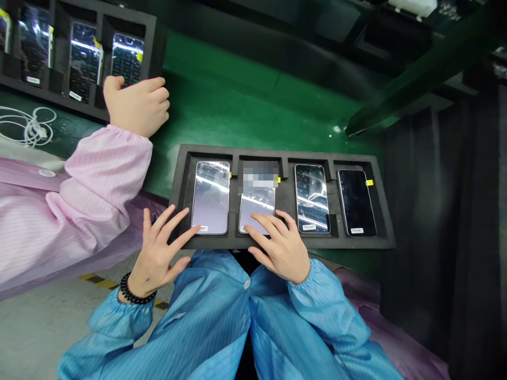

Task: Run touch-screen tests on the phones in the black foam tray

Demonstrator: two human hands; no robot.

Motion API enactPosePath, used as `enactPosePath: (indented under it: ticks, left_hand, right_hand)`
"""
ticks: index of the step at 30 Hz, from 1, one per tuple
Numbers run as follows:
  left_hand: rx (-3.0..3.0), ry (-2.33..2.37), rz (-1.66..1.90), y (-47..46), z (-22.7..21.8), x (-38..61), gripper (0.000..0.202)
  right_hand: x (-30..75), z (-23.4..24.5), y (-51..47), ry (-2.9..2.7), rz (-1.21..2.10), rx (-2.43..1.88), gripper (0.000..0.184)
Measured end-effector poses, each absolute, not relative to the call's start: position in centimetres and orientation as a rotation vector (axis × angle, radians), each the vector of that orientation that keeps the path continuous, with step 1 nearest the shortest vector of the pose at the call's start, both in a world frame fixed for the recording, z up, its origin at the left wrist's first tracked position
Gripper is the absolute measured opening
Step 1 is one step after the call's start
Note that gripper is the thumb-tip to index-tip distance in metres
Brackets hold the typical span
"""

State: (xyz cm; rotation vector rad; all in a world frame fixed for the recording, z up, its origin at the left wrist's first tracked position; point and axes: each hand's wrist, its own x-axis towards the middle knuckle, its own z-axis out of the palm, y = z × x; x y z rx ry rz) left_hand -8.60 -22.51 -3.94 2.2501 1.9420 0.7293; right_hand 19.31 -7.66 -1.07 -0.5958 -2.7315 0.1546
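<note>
A black foam tray (283,241) lies before me with several smartphones in separate slots. The leftmost smartphone (212,203) has a lit, pale screen and a small white label at its lower left. My left hand (158,253) is spread at the tray's left front corner, its index fingertip by that label. Over the lower part of the second smartphone (253,203), also lit, my right hand (279,245) rests with fingers apart. Farther right, the third smartphone (312,198) reflects ceiling lights, and the fourth smartphone (356,203) has a dark screen and a yellow tab.
At the left, a co-worker's hand (137,105) in a pink sleeve is beside a second black tray (152,47) of smartphones. A coiled white cable (34,126) lies below that tray. Both trays sit on a green bench (245,105); a green post (396,95) rises at right.
</note>
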Motion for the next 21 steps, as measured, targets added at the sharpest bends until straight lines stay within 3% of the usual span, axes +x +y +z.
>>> enactPosePath:
  ticks: [21]
  left_hand:
    - [2.308, 1.937, 0.766, -22.45, -3.71, -8.73, 0.060]
  right_hand:
    - [19.41, -1.20, -7.66, -2.703, 0.216, -0.607, 0.044]
